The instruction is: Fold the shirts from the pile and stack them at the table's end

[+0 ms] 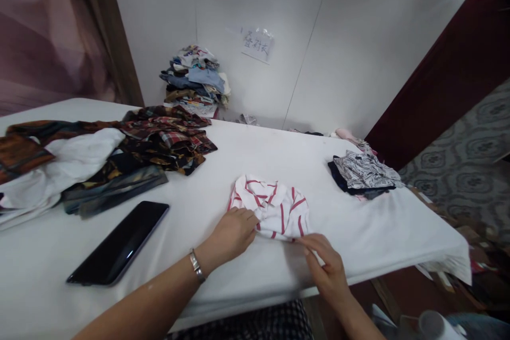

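A white shirt with red stripes [285,212] lies folded small on the white-covered table, its collar toward the far side. My left hand [235,231] rests on the shirt's near left corner, fingers curled over the cloth. At the near right corner, my right hand [322,263] pinches the shirt's edge between thumb and fingers. The fingertips of the left hand are partly hidden against the fabric. A metal bracelet [196,265] circles my left wrist.
A black phone [119,244] lies at left. Behind it spread loose shirts [159,143], plaid, white and dark. Folded garments [364,172] sit at right. A tall clothes stack [195,82] stands by the wall below a paper sign [257,45]. The table's front edge [247,303] is close to me.
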A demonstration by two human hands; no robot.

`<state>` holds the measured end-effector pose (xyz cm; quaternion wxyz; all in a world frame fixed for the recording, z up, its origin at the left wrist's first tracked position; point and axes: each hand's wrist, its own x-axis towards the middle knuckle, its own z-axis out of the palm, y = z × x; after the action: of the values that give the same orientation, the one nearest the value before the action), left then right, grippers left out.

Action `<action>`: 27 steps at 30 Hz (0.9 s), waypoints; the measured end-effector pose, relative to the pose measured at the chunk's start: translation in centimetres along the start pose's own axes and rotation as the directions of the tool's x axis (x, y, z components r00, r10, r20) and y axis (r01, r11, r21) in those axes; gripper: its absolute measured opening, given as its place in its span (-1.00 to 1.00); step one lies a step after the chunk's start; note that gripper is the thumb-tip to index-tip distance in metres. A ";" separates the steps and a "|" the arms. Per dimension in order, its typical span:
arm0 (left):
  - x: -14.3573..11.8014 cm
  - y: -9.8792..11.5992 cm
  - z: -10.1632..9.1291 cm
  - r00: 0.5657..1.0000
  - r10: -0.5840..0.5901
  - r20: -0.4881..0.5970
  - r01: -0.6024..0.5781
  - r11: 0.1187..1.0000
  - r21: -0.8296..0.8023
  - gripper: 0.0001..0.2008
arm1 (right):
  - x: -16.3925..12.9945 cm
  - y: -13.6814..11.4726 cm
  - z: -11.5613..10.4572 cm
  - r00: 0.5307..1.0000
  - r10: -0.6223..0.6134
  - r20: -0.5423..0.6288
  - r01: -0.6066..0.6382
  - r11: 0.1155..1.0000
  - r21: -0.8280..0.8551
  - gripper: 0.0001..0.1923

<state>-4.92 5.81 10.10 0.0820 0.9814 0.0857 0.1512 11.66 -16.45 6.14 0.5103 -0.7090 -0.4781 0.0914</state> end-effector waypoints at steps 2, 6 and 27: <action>0.2 -0.3 0.0 0.995 -0.037 -0.090 0.037 0.999 -0.011 -0.92 | -0.8 -0.9 1.4 0.949 0.239 0.206 -0.293 0.911 0.289 -0.74; 0.3 -0.5 -0.2 0.952 -0.085 -0.295 0.078 0.996 -0.036 -0.86 | -0.5 -2.1 4.1 0.770 0.328 0.547 -0.629 0.534 0.565 -0.50; 0.9 -3.6 1.5 0.923 0.037 -0.382 -0.144 0.956 -0.256 -0.72 | 16.6 -2.5 -4.2 0.885 0.406 -0.227 -0.030 0.537 0.843 -0.59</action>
<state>-4.18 9.31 8.30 0.1946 0.9161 0.0316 0.3491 21.54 -6.29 16.03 0.8493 -0.4475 -0.1716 0.2214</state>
